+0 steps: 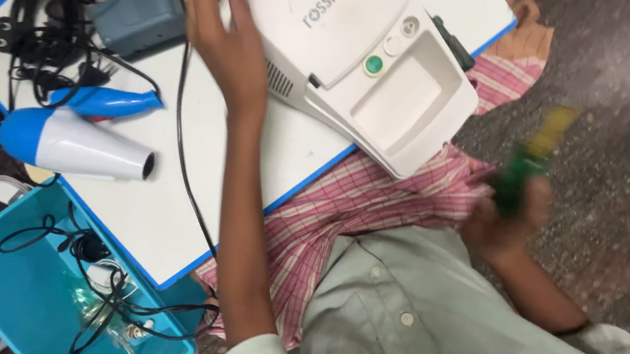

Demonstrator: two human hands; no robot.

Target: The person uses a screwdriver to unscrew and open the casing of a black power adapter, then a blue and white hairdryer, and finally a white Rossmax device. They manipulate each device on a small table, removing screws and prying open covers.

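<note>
The left hand (229,43) is open, with fingers spread, and it rests on the side of a big white plastic machine box with a green round button (366,64). The box sits at the edge of the white bench with a blue rim (180,213) and hangs a little over the person's lap. The right hand (507,216) is closed around a green and yellow tool (533,160). The tool is blurry, so I cannot tell what kind it is. This hand is out to the side, over the dark floor (615,94), well apart from the box. A blue and white hair dryer (76,134) lies on the bench near a bunch of black cords (40,42). A bright blue plastic tub (12,314) with more cords inside stands beside the bench.
</note>
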